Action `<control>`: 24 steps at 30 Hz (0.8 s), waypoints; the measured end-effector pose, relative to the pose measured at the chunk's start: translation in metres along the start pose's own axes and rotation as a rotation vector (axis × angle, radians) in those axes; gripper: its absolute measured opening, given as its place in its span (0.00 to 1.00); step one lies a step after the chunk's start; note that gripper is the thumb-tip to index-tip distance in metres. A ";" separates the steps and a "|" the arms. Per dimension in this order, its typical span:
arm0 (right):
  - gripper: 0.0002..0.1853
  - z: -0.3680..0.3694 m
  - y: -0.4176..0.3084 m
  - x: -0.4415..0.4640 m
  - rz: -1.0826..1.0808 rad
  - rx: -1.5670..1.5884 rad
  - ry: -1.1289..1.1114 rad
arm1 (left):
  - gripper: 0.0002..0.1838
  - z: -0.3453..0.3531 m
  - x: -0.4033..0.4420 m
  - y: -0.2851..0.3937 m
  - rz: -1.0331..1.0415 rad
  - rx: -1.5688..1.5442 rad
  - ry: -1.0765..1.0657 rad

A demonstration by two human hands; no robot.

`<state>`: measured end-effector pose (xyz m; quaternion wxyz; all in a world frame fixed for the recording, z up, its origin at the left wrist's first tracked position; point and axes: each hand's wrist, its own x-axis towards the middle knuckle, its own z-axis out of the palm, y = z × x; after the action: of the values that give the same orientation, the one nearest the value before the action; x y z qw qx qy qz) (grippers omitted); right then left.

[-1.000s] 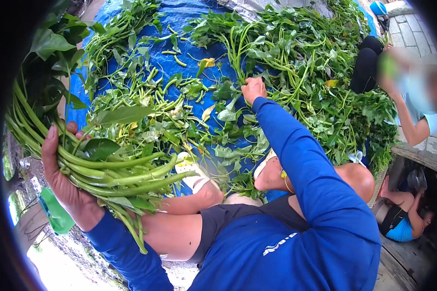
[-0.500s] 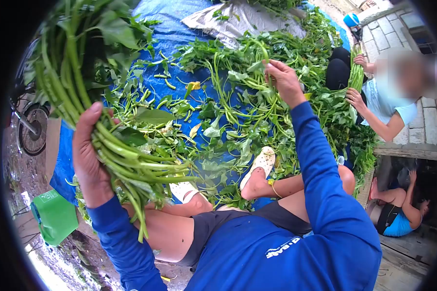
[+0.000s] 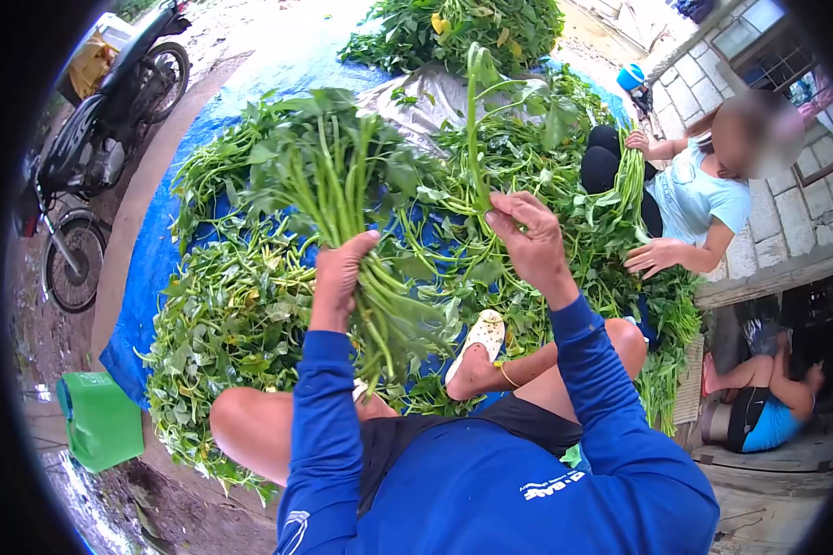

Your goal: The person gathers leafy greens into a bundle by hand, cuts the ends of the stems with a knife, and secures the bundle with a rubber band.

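My left hand [image 3: 341, 273] is wrapped round a thick bunch of leafy green stems [image 3: 335, 190], the leaves pointing away from me and the cut ends hanging toward my lap. To its right, my right hand [image 3: 535, 242] pinches a single leafy green stem [image 3: 475, 129] between thumb and fingers. That stem stands upright, with its top bent over. Beneath both hands spreads a loose heap of green stems and leaves [image 3: 528, 268].
A blue tarp [image 3: 143, 305] lies under the greens, with a large pile of greens [image 3: 463, 32] at the far end. At right a seated co-worker [image 3: 699, 199] holds another bunch; another person [image 3: 768, 407] sits lower down. A motorcycle [image 3: 102, 148] and a green jug [image 3: 102, 421] are at left.
My left hand has brought the bunch rightward, lower and nearer my right hand. My right hand has dropped slightly, and the stem in it now stands upright. The view has shifted, showing more at left.
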<state>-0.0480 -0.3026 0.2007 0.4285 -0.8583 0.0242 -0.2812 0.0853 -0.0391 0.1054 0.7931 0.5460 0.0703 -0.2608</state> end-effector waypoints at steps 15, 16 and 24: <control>0.14 0.079 -0.042 -0.094 -0.123 -0.086 -0.395 | 0.17 -0.014 -0.038 -0.063 0.080 -0.329 -0.161; 0.14 0.079 -0.044 -0.094 -0.148 -0.112 -0.419 | 0.19 -0.019 -0.039 -0.066 0.073 -0.326 -0.179; 0.14 0.070 -0.056 -0.078 -0.161 -0.326 -0.577 | 0.20 -0.014 -0.052 -0.062 0.195 -0.353 -0.174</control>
<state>-0.0896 -0.1950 0.1735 0.2511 -0.9589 -0.1212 -0.0521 0.0132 -0.0257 0.0691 0.9009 0.3784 -0.0072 -0.2126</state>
